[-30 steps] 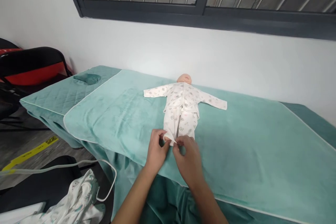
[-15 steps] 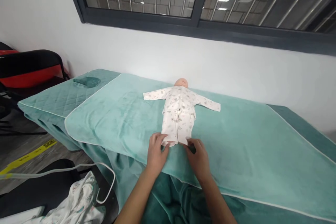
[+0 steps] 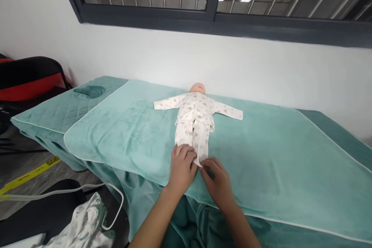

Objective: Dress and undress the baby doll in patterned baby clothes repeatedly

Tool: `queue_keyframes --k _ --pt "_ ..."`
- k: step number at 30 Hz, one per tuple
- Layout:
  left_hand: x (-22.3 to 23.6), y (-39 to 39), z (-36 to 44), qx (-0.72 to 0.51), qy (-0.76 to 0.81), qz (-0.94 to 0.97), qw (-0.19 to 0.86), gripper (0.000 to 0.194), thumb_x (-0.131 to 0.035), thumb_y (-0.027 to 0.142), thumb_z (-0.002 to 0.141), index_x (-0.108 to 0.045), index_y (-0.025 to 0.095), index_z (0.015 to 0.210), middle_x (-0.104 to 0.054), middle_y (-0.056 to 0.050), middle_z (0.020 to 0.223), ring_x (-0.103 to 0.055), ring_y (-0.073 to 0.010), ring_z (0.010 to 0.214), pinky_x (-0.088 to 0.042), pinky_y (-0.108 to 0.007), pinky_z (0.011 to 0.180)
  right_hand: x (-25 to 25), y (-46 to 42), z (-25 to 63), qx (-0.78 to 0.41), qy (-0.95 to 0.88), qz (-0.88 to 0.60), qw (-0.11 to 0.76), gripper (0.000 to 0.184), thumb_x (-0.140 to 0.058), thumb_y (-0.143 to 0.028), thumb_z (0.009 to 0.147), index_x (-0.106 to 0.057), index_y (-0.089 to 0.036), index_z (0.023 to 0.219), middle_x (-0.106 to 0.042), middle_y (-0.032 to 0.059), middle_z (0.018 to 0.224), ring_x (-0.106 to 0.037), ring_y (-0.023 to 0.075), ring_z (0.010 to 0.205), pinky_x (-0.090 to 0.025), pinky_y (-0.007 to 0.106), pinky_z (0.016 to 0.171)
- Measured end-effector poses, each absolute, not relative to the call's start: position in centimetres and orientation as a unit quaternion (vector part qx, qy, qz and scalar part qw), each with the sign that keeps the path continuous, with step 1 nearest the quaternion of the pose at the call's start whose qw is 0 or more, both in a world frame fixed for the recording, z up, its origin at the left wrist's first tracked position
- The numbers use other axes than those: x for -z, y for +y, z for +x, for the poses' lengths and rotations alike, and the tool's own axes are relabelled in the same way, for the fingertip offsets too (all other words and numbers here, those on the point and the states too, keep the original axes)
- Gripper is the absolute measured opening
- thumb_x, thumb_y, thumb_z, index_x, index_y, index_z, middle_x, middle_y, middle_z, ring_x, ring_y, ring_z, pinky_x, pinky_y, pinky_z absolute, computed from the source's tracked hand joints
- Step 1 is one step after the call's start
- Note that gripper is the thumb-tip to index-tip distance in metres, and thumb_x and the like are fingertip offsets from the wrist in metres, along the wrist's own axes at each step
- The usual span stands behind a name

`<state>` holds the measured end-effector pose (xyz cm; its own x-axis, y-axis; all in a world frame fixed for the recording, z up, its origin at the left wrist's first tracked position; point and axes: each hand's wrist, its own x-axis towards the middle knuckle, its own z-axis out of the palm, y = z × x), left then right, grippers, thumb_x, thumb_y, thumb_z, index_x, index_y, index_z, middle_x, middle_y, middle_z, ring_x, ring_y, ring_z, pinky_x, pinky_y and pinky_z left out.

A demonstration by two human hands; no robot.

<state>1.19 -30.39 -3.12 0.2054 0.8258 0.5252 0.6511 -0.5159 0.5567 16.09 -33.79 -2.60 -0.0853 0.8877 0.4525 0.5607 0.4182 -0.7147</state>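
Observation:
A baby doll lies on its back with its head [image 3: 198, 88] toward the wall. It wears a white patterned long-sleeved top [image 3: 195, 107], both sleeves spread out sideways. Matching trousers [image 3: 200, 137] cover its legs. My left hand [image 3: 183, 167] is closed over the bottom of the left trouser leg, its fingertips reaching to the inner hem of the other leg. With thumb and fingers, my right hand [image 3: 217, 180] pinches the hem of the right trouser leg, which is drawn to a point between my hands. The doll's feet are hidden.
A green padded cover [image 3: 270, 155] drapes the bed, which has a face hole [image 3: 91, 92] at its left end. A red and black chair [image 3: 31, 81] stands at left. Patterned cloth [image 3: 84, 221] and a white tube [image 3: 72, 188] lie at lower left. A window [image 3: 209, 15] is above.
My left hand has moved right and forward over the trouser cuffs. My right hand has shifted slightly left, and the right leg's hem is now pulled toward the middle. The view has tilted slightly.

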Motion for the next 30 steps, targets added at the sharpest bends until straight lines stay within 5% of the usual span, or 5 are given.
queue_keyframes --k 10,16,20,25,30 --pt "4.3 -32.5 0.6 -0.458 0.495 0.733 0.094 0.006 -0.055 0.019 0.089 -0.055 0.023 0.084 -0.061 -0.01 0.123 -0.053 -0.0264 0.121 -0.045 -0.049 0.099 1.9 -30.6 21.1 -0.328 -0.61 -0.565 0.448 0.03 -0.055 -0.048 0.091 -0.065 -0.021 0.086 -0.066 0.0039 0.083 -0.061 0.0192 0.078 -0.05 0.03 0.069" --pt "3.2 -32.6 -1.0 -0.505 0.516 0.682 0.116 0.013 -0.049 0.021 0.093 -0.058 0.023 0.084 -0.066 -0.005 0.091 -0.062 -0.0203 0.093 -0.05 -0.038 0.083 2.8 -26.4 22.4 -0.264 -0.576 -0.596 0.492 0.042 -0.058 -0.049 0.086 -0.058 -0.024 0.12 -0.059 0.0093 0.129 -0.06 0.0253 0.111 -0.05 0.042 0.093" --pt "2.0 -28.7 -2.2 -0.549 0.535 0.626 0.146 0.013 -0.051 0.028 0.094 -0.06 0.022 0.088 -0.066 -0.006 0.097 -0.061 -0.0195 0.098 -0.049 -0.037 0.09 2.8 -21.4 22.0 -0.253 -0.531 -0.625 0.513 0.055 -0.059 -0.05 0.084 -0.053 -0.02 0.129 -0.053 0.0136 0.139 -0.051 0.0274 0.129 -0.044 0.043 0.105" --pt "0.6 -19.5 -2.3 -0.553 0.584 0.498 0.324 0.037 -0.051 0.043 0.092 -0.058 0.019 0.12 -0.06 -0.012 0.131 -0.057 -0.0237 0.121 -0.048 -0.04 0.1 1.7 -14.9 21.2 -0.259 -0.464 -0.683 0.501 0.062 -0.053 -0.055 0.084 -0.056 -0.009 0.125 -0.057 0.0233 0.132 -0.053 0.035 0.125 -0.041 0.049 0.105" --pt "1.1 -14.6 -1.5 -0.502 0.56 0.475 0.457 0.046 -0.053 0.046 0.091 -0.058 0.018 0.128 -0.06 -0.012 0.137 -0.057 -0.0261 0.126 -0.043 -0.042 0.108 2.6 -13.9 20.0 -0.285 -0.483 -0.653 0.509 0.05 -0.054 -0.056 0.084 -0.067 -0.018 0.113 -0.066 0.0151 0.123 -0.059 0.0331 0.118 -0.047 0.045 0.099"
